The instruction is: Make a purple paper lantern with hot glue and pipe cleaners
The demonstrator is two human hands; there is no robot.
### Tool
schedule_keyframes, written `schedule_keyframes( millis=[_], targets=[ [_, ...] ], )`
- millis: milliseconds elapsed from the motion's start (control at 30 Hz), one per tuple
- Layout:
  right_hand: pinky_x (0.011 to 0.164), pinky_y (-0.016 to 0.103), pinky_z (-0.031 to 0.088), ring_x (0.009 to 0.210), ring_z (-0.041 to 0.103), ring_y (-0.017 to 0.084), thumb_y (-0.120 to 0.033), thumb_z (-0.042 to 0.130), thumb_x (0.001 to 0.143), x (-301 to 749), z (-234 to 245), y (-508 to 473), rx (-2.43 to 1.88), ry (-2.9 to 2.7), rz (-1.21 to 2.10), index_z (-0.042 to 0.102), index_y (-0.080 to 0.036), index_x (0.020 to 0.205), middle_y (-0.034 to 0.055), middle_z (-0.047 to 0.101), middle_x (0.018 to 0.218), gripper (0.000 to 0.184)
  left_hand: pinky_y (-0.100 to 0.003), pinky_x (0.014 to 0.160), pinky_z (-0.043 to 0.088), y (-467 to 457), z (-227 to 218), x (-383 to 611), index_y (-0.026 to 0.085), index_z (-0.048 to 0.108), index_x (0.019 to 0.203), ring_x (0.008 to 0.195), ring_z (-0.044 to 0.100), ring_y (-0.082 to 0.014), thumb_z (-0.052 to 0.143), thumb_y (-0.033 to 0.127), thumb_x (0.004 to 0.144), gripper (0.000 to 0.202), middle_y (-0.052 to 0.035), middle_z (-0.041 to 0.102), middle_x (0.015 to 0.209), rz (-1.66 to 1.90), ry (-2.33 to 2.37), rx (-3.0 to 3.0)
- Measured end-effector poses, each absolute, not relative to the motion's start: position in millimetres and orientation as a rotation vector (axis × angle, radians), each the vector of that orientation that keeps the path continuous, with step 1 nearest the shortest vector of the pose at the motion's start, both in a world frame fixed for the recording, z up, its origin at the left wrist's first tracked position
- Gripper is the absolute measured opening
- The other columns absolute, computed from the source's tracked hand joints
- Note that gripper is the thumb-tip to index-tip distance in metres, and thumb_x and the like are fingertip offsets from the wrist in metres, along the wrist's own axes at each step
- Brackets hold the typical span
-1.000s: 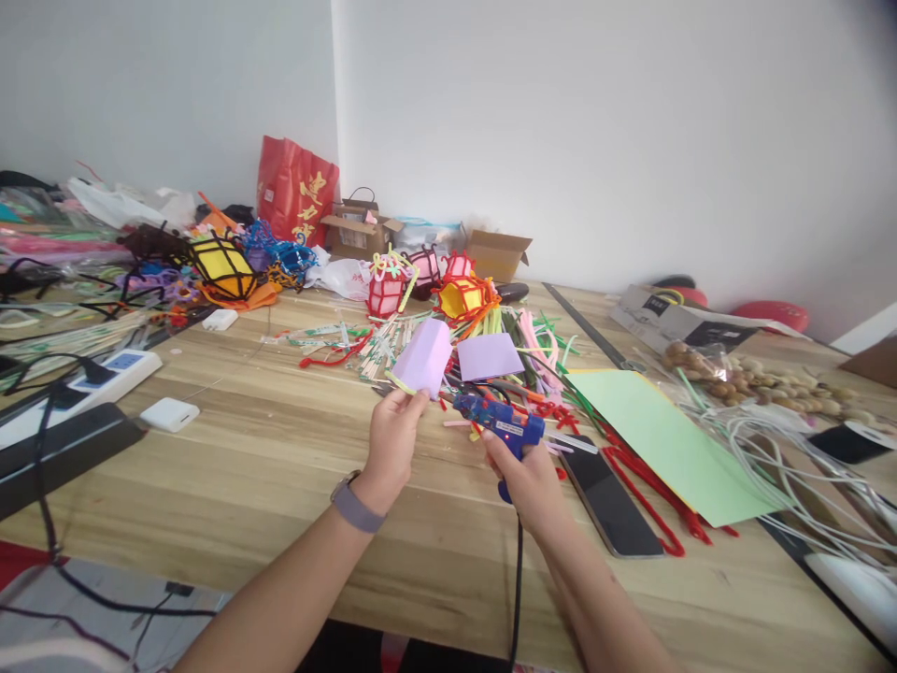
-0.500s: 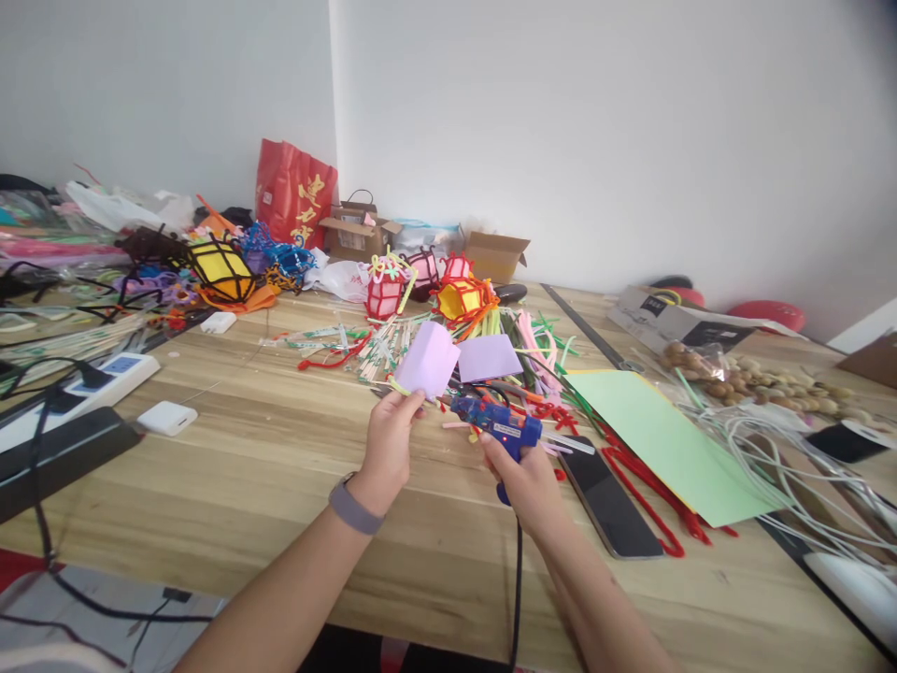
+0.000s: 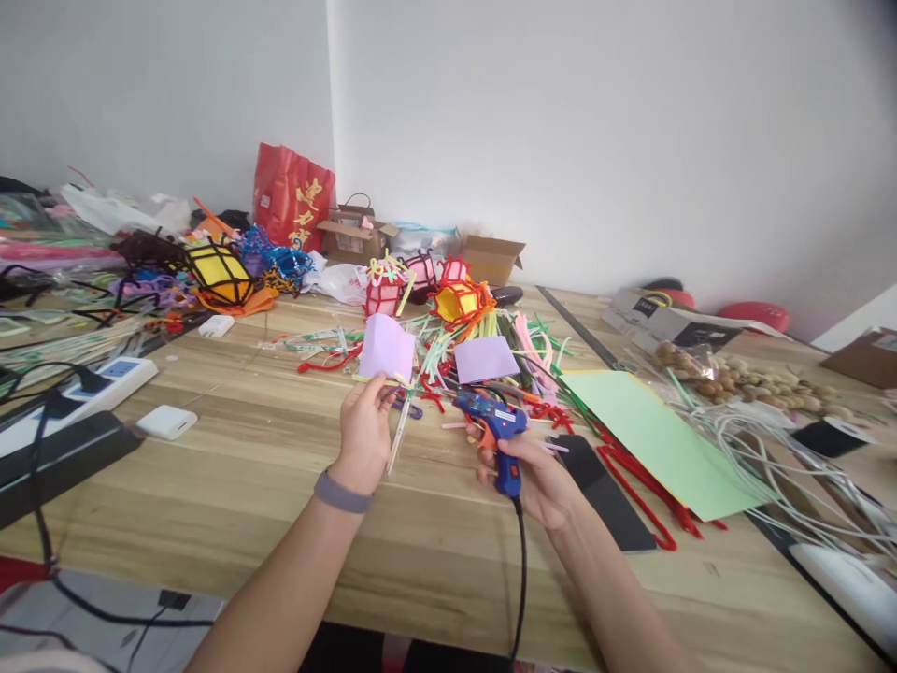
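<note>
My left hand (image 3: 365, 430) pinches the lower edge of a curved lilac paper piece (image 3: 387, 348), which has a yellow-green strip along its bottom. Just right of those fingers, a thin pale stick (image 3: 401, 428) slants down over the table. My right hand (image 3: 536, 472) is wrapped round the handle of a blue hot glue gun (image 3: 501, 425), its nozzle pointing left and its small red light on. Behind the gun lies a flat lilac paper sheet (image 3: 486, 360), on a heap of pipe cleaners (image 3: 536, 350).
A dark phone (image 3: 606, 495) and a green sheet (image 3: 659, 439) lie to the right, near tangled white cables (image 3: 771, 463). Several paper lanterns (image 3: 459, 301) stand behind. At left are a power strip (image 3: 116, 383) and a white charger (image 3: 166, 422). The gun's black cord (image 3: 522, 570) drops over the front edge.
My left hand has moved left with the lilac paper, away from the nozzle. My right hand has shifted its grip on the glue gun, whose handle now shows more.
</note>
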State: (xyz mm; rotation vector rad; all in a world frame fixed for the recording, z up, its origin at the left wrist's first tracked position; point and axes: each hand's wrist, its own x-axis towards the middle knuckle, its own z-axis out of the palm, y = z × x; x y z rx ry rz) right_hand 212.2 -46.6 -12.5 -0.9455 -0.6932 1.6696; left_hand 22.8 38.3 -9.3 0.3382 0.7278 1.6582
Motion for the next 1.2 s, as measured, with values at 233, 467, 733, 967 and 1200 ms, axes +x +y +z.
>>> schedule_keyframes(
  millis=[233,467,733,967,1200],
  targets=[
    [0.068,0.024,0.050,0.087,0.060,0.014,-0.004,0.069,0.054,212.0,-26.8,-70.0,-0.915,-0.776,1.741,0.067,-0.021,0.095,0.0039,0.065,0.105,0.044,-0.020,0.063,0.044,41.2,-3.1,15.0,0.014,0.059,0.066,0.059,0.058,-0.0076,0.062,0.009,0.069,0.007,0.0017,0.063,0.060,1.631,0.696,0.225],
    [0.064,0.021,0.046,0.082,0.059,0.014,-0.005,0.060,0.053,207.1,-35.8,-80.3,-0.979,-0.771,1.726,0.068,-0.018,0.084,0.0038,0.066,0.096,0.035,-0.020,0.061,0.044,39.4,-3.9,17.3,0.014,0.059,0.066,0.058,0.058,-0.0077,0.064,0.010,0.067,0.007,0.0017,0.063,0.059,1.633,0.661,0.289],
    [0.066,0.021,0.043,0.075,0.058,0.012,-0.006,0.057,0.048,203.6,-35.4,-78.2,-1.060,-0.832,1.697,0.067,-0.018,0.083,0.0023,0.067,0.086,0.039,-0.020,0.060,0.045,36.0,-4.8,21.8,0.014,0.057,0.063,0.057,0.059,-0.0082,0.064,0.008,0.068,0.010,0.0010,0.063,0.058,1.587,0.654,0.319],
    [0.053,0.026,0.034,0.055,0.052,0.015,-0.037,0.056,0.078,228.6,-20.0,-67.3,-1.898,-1.729,0.823,0.061,-0.020,0.064,-0.0011,0.056,0.054,0.023,-0.022,0.063,0.047,33.6,-10.3,29.7,0.014,0.059,0.067,0.058,0.059,-0.0089,0.062,0.007,0.071,0.009,-0.0006,0.064,0.062,1.454,0.585,0.303],
    [0.066,0.029,0.039,0.076,0.058,0.019,-0.027,0.046,0.093,180.5,-1.2,-31.1,-1.434,-2.077,-0.475,0.063,-0.019,0.083,0.0060,0.065,0.081,0.021,-0.025,0.065,0.048,25.4,-14.7,38.7,0.014,0.059,0.073,0.063,0.062,-0.0120,0.058,0.006,0.077,0.009,-0.0018,0.065,0.067,1.302,0.508,0.259]
  ],
)
